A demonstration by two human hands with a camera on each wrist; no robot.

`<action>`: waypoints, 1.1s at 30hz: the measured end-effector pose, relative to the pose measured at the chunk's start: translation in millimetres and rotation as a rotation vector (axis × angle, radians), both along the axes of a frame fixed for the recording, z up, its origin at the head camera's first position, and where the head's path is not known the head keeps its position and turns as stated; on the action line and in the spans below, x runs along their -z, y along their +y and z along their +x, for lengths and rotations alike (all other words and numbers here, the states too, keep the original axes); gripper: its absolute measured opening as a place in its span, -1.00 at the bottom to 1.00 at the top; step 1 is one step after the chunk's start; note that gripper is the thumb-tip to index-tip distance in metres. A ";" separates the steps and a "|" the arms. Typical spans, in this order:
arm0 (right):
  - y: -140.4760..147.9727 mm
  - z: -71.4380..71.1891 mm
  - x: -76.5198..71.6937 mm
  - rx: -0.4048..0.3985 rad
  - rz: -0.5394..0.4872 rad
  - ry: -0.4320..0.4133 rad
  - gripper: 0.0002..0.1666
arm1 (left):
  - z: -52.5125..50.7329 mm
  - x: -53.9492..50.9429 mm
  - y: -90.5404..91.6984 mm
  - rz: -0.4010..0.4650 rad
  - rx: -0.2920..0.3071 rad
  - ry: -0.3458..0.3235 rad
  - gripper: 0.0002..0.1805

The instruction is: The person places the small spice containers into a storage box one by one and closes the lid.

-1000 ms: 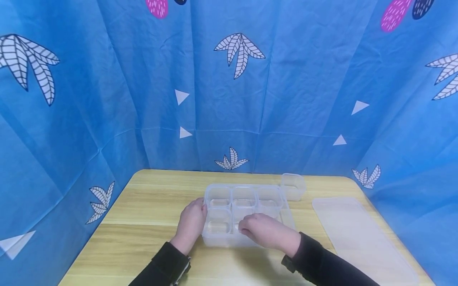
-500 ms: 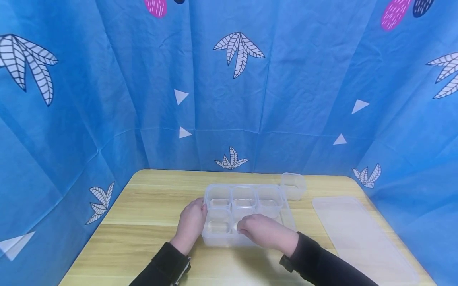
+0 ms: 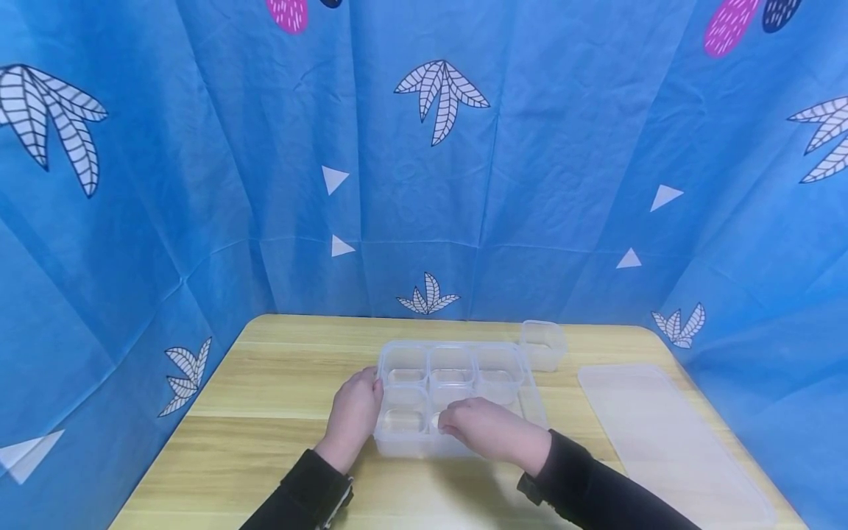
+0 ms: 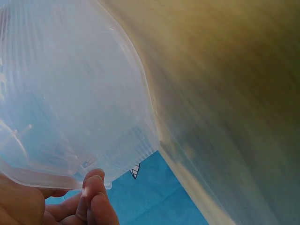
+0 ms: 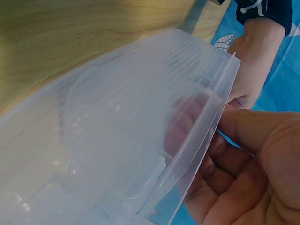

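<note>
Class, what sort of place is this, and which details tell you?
Perhaps a staged tabletop workspace: a patterned blue curtain hangs behind and beside a wood-grain table holding a translucent plastic box.

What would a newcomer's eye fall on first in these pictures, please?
Probably the vivid blue cloth with white leaf prints, filling the head view's background. Then the clear compartmented box midway across the table, with both hands on it; lastly the flat translucent sheet on the right.

Up there, the head camera faces down toward twelve; wrist cameras, close at eight and four, share its clear box (image 3: pixel 417 445).
</note>
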State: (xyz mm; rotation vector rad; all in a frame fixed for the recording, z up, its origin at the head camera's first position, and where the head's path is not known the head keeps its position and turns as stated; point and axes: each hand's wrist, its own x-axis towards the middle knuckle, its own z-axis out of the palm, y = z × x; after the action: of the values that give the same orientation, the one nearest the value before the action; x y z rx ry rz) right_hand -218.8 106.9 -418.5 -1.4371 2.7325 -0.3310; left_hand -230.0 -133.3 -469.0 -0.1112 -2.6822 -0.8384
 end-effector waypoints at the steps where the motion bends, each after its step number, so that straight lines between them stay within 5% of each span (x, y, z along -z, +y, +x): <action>1: 0.1 0.0 0.0 0.000 0.000 0.001 -0.87 | 0.1 0.0 0.1 0.002 0.000 -0.003 -0.67; 33: 3.9 1.4 -2.8 -0.002 -0.038 -0.013 -0.89 | -0.7 -1.6 1.6 0.016 -0.031 -0.043 -0.65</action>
State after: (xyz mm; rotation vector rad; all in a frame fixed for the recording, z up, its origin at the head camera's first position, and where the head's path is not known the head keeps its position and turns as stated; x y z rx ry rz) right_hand -217.4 110.8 -415.6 -1.4407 2.7289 -0.3923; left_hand -230.7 -131.7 -467.4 -0.0478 -2.7099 -0.8614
